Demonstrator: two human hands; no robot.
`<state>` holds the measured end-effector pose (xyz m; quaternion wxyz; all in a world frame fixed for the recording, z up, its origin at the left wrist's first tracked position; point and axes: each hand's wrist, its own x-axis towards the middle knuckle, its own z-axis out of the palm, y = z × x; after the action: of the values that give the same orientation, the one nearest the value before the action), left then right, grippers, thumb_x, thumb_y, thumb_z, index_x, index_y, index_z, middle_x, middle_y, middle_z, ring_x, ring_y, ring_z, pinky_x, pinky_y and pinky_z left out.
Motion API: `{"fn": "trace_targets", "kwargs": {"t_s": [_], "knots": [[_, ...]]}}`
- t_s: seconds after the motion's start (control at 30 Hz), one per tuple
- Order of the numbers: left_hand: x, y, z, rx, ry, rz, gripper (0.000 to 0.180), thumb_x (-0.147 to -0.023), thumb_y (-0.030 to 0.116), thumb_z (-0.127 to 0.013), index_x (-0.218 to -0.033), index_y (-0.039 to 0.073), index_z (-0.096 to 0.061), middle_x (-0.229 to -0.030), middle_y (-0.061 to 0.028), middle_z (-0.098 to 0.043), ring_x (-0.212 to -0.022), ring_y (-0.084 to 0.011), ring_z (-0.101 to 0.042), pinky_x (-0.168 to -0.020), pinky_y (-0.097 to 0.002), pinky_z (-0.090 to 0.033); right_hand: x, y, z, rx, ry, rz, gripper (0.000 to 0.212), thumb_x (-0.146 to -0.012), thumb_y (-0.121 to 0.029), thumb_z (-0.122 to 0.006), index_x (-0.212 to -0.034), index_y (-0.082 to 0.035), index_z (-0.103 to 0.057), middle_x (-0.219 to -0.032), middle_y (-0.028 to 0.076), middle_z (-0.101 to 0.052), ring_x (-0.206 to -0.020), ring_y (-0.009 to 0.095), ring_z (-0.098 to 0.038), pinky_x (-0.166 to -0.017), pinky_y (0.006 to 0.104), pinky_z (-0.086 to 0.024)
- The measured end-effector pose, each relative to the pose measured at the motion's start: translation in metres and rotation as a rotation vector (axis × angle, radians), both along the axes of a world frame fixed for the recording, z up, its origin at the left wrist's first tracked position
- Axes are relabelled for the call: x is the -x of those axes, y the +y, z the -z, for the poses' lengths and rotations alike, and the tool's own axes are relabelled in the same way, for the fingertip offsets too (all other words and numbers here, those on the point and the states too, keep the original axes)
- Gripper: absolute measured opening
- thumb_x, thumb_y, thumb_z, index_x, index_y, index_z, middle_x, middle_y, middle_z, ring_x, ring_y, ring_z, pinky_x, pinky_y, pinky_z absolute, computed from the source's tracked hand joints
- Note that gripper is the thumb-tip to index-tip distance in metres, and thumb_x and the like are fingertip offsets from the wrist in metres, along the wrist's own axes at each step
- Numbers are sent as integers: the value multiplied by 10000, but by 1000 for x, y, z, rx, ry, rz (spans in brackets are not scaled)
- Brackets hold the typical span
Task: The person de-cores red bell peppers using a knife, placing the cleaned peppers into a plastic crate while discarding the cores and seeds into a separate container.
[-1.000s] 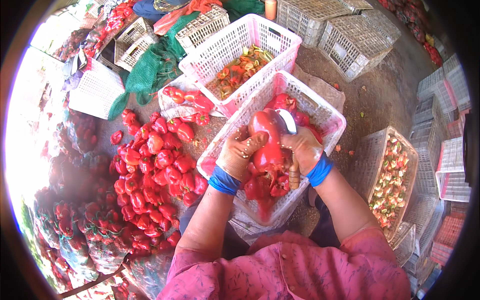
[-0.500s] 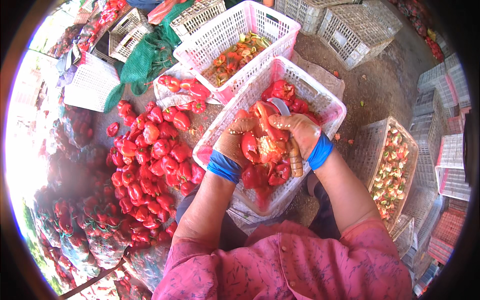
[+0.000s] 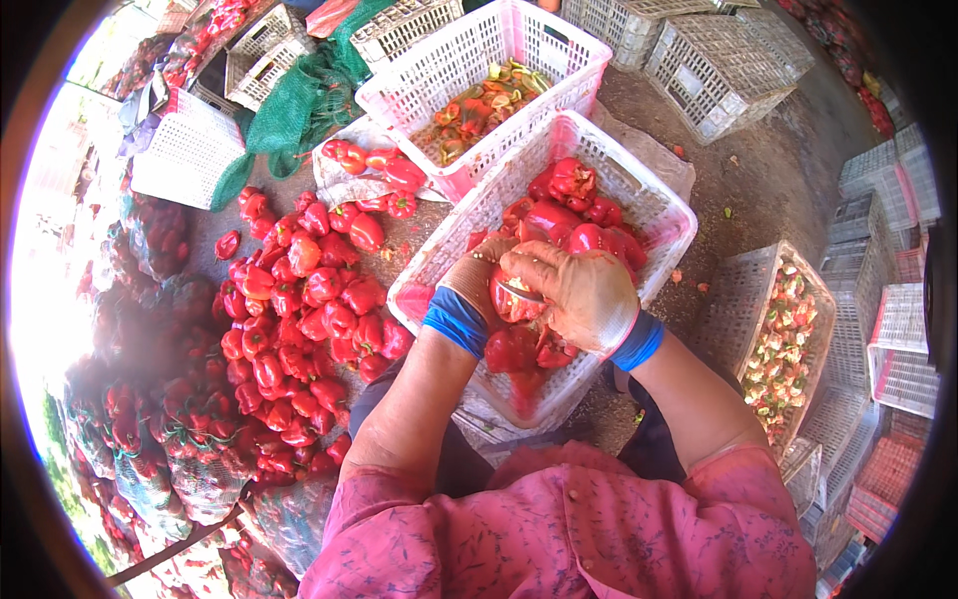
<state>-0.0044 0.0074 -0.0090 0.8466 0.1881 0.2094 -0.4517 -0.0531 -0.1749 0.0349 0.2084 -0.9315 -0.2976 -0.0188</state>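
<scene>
Over a white-and-pink plastic crate [image 3: 644, 175], my left hand [image 3: 469, 282] is closed around a red bell pepper [image 3: 511, 307] whose pale, seedy inside shows. My right hand [image 3: 591, 297] grips a small knife, its curved blade [image 3: 522, 291] at the pepper's opening; the handle is hidden by the fingers. Both hands wear stained gloves, with blue bands at the wrists. Red pepper pieces [image 3: 589, 238] lie in the crate around and beyond my hands.
Behind stands another white-and-pink crate [image 3: 399, 100] with pepper scraps [image 3: 489, 105]. A heap of whole red peppers [image 3: 299, 319] covers the floor at left, beside filled net bags [image 3: 200, 474]. At right, a tilted crate [image 3: 736, 309] holds cut-out cores [image 3: 783, 349], near stacked crates [image 3: 858, 260].
The opened pepper piece held up between my hands has gone down among the others in the crate. My hands have drawn together, and the blade now meets a pepper in my left hand.
</scene>
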Motion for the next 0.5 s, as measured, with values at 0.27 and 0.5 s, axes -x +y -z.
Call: {"fn": "trace_targets", "kwargs": {"t_s": [0.27, 0.5], "knots": [[-1, -20, -17, -376, 79, -44, 196, -965, 231, -546, -1054, 74, -624, -938, -128, -700, -823, -299, -682, -778, -443, -571, 8, 6, -4, -39, 38, 105, 512, -882, -366, -626, -1333, -150, -517, -1188, 140, -626, -797, 313, -684, -688, 455, -535], [-2, -12, 37, -279, 172, -64, 202, -914, 261, -591, -963, 72, -642, -849, -135, -707, -753, -334, -676, -749, -497, -568, 10, 10, -23, 158, 166, 131, 478, -813, -325, -695, -1247, -156, -588, -1138, 146, -645, -825, 317, -682, -706, 456, -527]]}}
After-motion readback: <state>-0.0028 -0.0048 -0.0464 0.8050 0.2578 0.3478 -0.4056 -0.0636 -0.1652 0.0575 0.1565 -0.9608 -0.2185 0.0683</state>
